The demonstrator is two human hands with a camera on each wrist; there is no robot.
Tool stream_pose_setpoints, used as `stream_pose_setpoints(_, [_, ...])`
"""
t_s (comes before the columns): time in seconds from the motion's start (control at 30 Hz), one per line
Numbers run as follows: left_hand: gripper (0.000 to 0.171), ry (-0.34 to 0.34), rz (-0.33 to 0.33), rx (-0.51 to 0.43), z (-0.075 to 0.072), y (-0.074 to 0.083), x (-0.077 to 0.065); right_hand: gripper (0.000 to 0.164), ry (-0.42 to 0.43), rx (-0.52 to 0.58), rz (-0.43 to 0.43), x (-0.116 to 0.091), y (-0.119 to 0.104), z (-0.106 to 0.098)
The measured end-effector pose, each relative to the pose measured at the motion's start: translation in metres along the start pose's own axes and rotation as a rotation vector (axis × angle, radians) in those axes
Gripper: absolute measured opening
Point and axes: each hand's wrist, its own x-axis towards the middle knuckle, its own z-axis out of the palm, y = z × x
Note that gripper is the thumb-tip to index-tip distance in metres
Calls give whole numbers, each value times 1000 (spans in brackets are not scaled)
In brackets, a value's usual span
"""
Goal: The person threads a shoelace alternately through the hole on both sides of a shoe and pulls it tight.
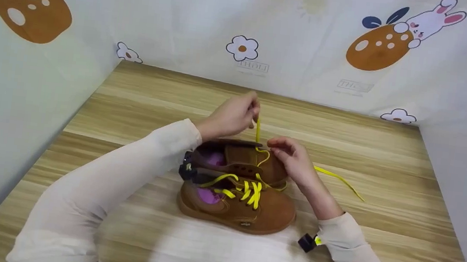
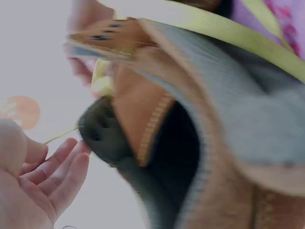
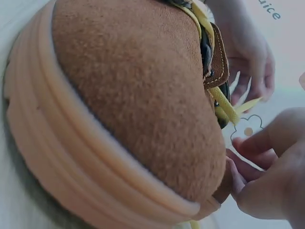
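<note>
Two brown shoes with yellow laces and purple insoles lie side by side, toes to the right. On the far shoe (image 1: 275,168), the tongue stands between spread eyelet flaps. My left hand (image 1: 235,116) is raised over that shoe and pinches its yellow shoelace (image 1: 258,131), which runs taut up from the far eyelet flap (image 2: 101,126). By the far shoe's toe, my right hand (image 1: 298,162) has bent fingers, with some fingertips (image 3: 233,174) right at the shoe's side and nothing gripped. The near shoe (image 1: 272,216) has laces crossed over its front.
Loose yellow lace (image 1: 342,178) trails on the wood-grain table (image 1: 387,166) right of the far shoe. Patterned cloth walls (image 1: 193,21) enclose the table at the back and sides. Black wrist cameras (image 1: 307,242) are strapped on both arms.
</note>
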Motion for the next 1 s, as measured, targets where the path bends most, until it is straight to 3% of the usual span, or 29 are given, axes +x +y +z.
stream_pose_setpoints(0.1, [14, 64, -41, -254, -10, 8, 1, 30, -69, -90, -56, -3, 2, 1])
stream_pose_setpoints(0.17, [14, 107, -52, -365, -17, 12, 3, 32, -101, -155, -82, -5, 2, 1])
stream_pose_setpoints(0.33, [13, 176, -41, -446, -29, 16, 3, 37, -129, -267, -121, -8, 4, 2])
stream_pose_setpoints(0.5, [11, 221, 12, -475, -36, 24, 0, 40, -127, -277, -147, -9, 5, 1])
stream_pose_setpoints(0.63, [12, 254, 99, -449, -43, 33, -6, 41, -119, -283, -167, -8, 5, 2])
stream_pose_setpoints(0.73, [11, 223, 180, -373, -44, 41, -13, 42, -114, -250, -175, -8, 2, 3])
stream_pose_setpoints(0.9, [12, 133, 318, -188, -37, 58, -32, 40, -75, -40, -227, -11, -25, 1])
stream_pose_setpoints(1.0, [12, 145, 437, -61, -33, 66, -40, 34, -42, 104, -298, -17, -54, 2])
